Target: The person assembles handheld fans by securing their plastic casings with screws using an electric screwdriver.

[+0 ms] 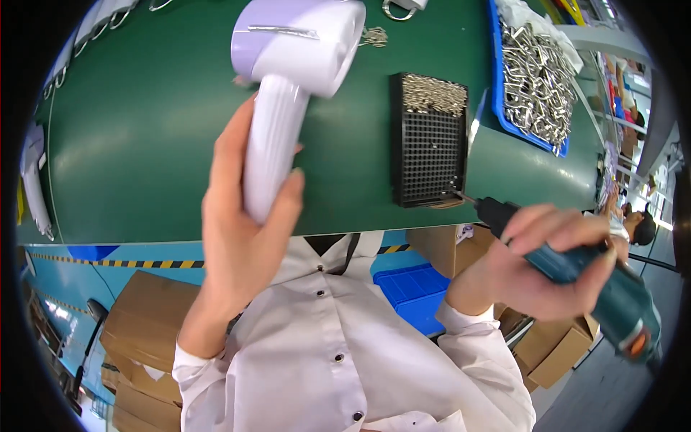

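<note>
My left hand [241, 209] is wrapped round the ribbed white handle of a white and lilac handheld appliance [277, 137], shaped like a hair dryer. Its round head points up and away over the green table. In my right hand [551, 263] is a teal electric screwdriver [619, 302] with a black nose. The bit reaches the lower right corner of a black screw tray [432, 155], full of small holes. Small screws [434, 93] lie heaped at the tray's far end. Whether a screw sits on the bit is too small to tell.
The green table [144, 158] fills the upper view. A blue bin [498, 86] of bent metal parts stands at the far right, and a small screw pile [374, 36] lies beyond the appliance. Cardboard boxes [147, 317] and a blue crate [412, 291] are below the table edge.
</note>
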Available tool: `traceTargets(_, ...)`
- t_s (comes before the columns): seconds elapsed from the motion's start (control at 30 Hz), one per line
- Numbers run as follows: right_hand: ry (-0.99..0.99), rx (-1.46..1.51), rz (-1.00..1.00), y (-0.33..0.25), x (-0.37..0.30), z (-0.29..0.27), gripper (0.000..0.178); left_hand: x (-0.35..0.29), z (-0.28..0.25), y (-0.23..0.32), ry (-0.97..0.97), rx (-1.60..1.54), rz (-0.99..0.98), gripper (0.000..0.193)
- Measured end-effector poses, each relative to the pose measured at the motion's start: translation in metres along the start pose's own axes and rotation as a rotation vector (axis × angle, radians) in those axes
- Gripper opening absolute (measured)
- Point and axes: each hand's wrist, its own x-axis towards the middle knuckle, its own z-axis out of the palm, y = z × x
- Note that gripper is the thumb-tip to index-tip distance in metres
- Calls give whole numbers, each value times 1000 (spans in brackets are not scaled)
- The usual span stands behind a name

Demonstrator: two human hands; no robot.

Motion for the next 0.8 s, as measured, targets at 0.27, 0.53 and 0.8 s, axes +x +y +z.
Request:
traceTargets(0.27, -58, -10, 119, 8, -10, -24, 19, -12, -16, -2, -31, 723, 421, 58)
traceTargets(0.53, -121, 85, 118, 14, -13, -33, 18, -12, -12, 6, -76, 800, 394, 63)
traceTargets(0.8, -168, 79, 121, 12, -13, -34, 18, -9, -12, 10, -148, 827, 406, 66)
